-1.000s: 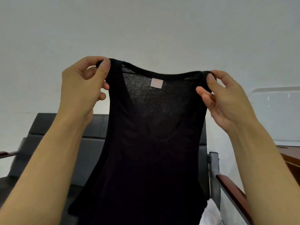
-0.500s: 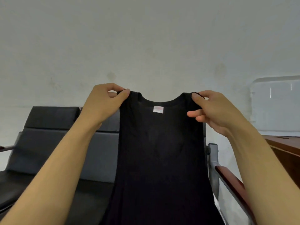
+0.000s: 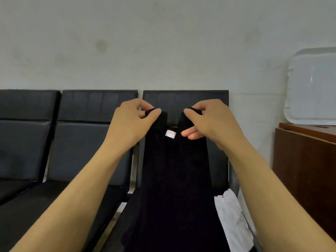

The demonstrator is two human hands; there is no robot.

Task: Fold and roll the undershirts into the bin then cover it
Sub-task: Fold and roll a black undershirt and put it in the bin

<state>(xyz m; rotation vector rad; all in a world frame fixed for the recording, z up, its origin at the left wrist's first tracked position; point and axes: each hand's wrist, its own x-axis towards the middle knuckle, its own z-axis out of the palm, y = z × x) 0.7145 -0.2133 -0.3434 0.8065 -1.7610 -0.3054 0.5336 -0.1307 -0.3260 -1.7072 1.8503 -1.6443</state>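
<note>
A black undershirt hangs in front of me over the rightmost seat, a small white label showing at its neckline. My left hand pinches its left shoulder strap and my right hand pinches the right strap; the two straps are held close together. A white garment lies on the seat at the lower right, partly hidden behind the black undershirt. A translucent white lid leans upright against the wall at the far right. No bin is visible.
A row of black padded chairs runs along a pale wall. A brown wooden cabinet stands at the right, with the lid on its top.
Both hands have lowered the undershirt from in front of the wall down to the chair back and drawn the two straps closer together. The view has tilted downward.
</note>
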